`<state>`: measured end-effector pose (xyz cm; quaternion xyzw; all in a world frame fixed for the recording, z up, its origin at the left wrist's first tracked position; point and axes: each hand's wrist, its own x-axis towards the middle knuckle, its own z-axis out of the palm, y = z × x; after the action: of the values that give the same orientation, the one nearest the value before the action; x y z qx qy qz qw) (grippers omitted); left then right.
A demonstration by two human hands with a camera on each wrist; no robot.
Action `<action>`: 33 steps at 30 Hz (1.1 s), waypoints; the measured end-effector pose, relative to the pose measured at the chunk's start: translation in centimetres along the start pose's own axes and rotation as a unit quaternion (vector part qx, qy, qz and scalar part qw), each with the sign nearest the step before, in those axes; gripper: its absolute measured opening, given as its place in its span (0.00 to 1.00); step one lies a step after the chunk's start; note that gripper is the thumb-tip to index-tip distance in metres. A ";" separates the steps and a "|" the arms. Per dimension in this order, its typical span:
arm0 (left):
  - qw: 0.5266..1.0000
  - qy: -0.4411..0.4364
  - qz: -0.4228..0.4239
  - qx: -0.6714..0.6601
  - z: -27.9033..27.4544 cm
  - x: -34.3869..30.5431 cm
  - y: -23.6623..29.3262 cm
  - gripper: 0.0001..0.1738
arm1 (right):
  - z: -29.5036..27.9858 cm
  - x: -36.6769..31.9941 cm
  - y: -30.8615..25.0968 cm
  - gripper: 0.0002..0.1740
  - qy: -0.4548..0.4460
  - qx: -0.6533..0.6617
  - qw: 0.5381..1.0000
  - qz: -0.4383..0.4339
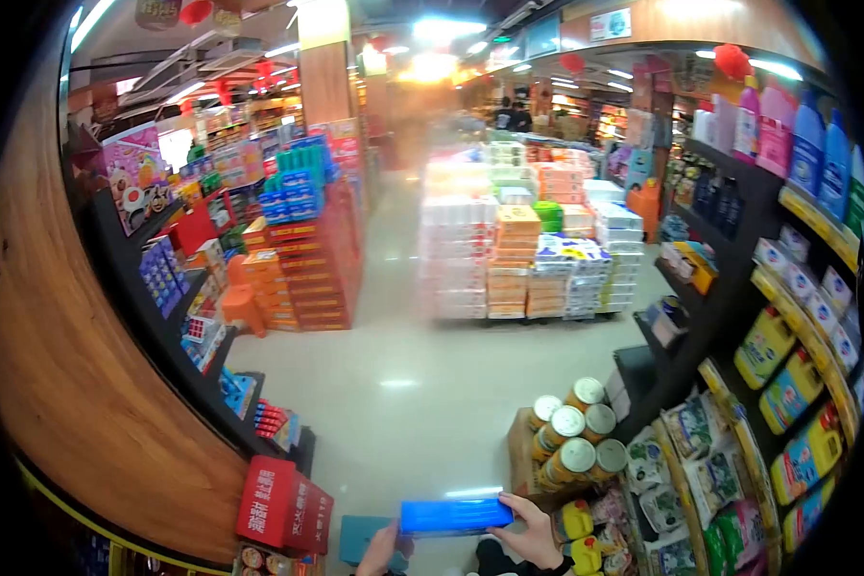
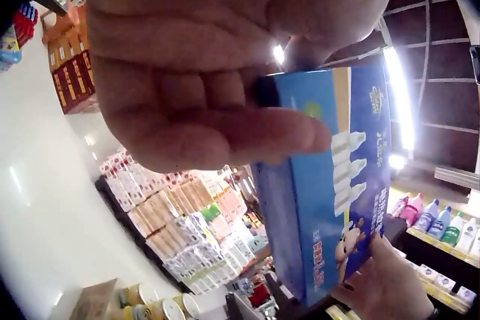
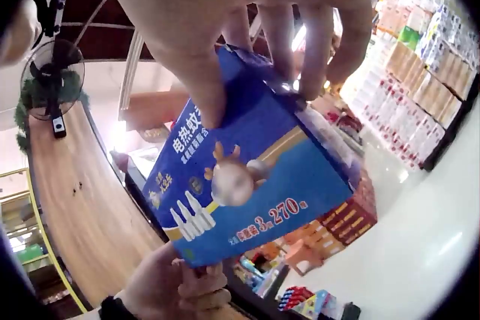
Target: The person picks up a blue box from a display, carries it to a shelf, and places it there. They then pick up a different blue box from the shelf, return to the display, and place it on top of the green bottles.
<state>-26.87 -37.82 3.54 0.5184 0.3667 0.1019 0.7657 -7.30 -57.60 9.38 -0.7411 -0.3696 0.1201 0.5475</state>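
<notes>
A blue cardboard box is held level between both hands, low in front of the body. The printing on it, with white bottles and a cartoon animal, reads as electric mosquito repellent liquid. My left hand grips one end of the box; in the left wrist view its bent fingers lie along the side. At the opposite end my right hand pinches the box, and the right wrist view has its thumb on the printed face with the fingers over the far edge.
Shelves of bottles and packets line the right side, with gold-coloured cans in a carton beside them. A red box stands at lower left below a wooden panel. Stacked packs fill the aisle ahead.
</notes>
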 end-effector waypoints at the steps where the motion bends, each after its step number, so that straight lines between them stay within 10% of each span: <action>1: 1.000 0.004 -0.004 -0.017 -0.7 1.1 -0.6 0.23 | 0.4 0.9 0.1 0.32 -0.010 -0.009 1.000 0.002; 10: 0.996 0.066 -0.055 -0.017 -2.8 13.0 1.1 0.37 | 2.0 15.1 4.8 0.32 -0.095 0.010 0.994 -0.053; 20: 0.993 0.093 0.076 0.015 -0.2 28.5 10.7 0.35 | 0.8 37.0 8.3 0.29 -0.072 0.040 0.982 -0.171; 33: 0.998 0.034 0.011 0.045 4.5 39.5 18.6 0.32 | -1.5 46.2 14.8 0.34 -0.053 0.068 0.995 -0.045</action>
<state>8.33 -11.62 2.58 0.5526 0.3913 0.1112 0.7274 31.95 -29.17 7.11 -0.6770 -0.4221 0.1592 0.5815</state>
